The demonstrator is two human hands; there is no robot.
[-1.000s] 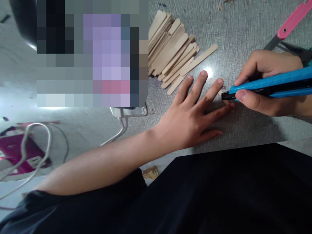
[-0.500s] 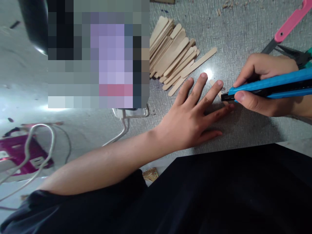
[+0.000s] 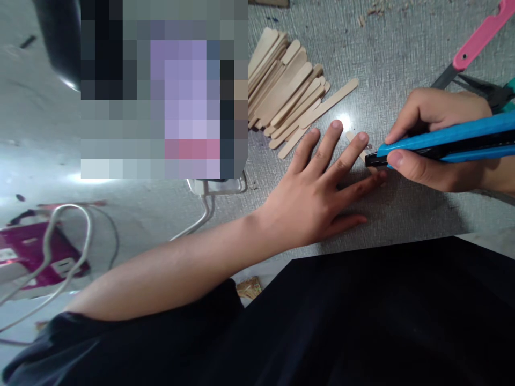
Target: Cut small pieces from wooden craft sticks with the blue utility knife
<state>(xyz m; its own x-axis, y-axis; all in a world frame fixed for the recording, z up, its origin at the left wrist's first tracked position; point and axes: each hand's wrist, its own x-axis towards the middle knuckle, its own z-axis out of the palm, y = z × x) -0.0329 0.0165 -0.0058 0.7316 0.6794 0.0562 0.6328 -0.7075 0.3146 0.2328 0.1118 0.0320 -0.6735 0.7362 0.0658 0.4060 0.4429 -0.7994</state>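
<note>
My left hand (image 3: 322,187) lies on the table with its fingers spread. Its fingertips rest on and beside a short wooden craft stick (image 3: 354,142), partly hidden under them. My right hand (image 3: 438,139) is wrapped round a blue utility knife (image 3: 442,136). The knife's black tip touches or hovers just over that craft stick, between the fingers of my left hand and my right thumb; the blade itself is too small to make out. A pile of craft sticks (image 3: 289,80) lies beyond my left fingertips, with one stick (image 3: 338,96) jutting out to the right.
Behind my right hand lie a pink-handled cutter (image 3: 477,43) and green-handled pliers (image 3: 497,94). A white cable (image 3: 207,209) runs from a white device near my left forearm. At the far left is a purple power strip (image 3: 40,252). Wood scraps (image 3: 374,8) litter the back.
Both hands and the knife hold almost the same position. The view has shifted very slightly, mostly at the left side.
</note>
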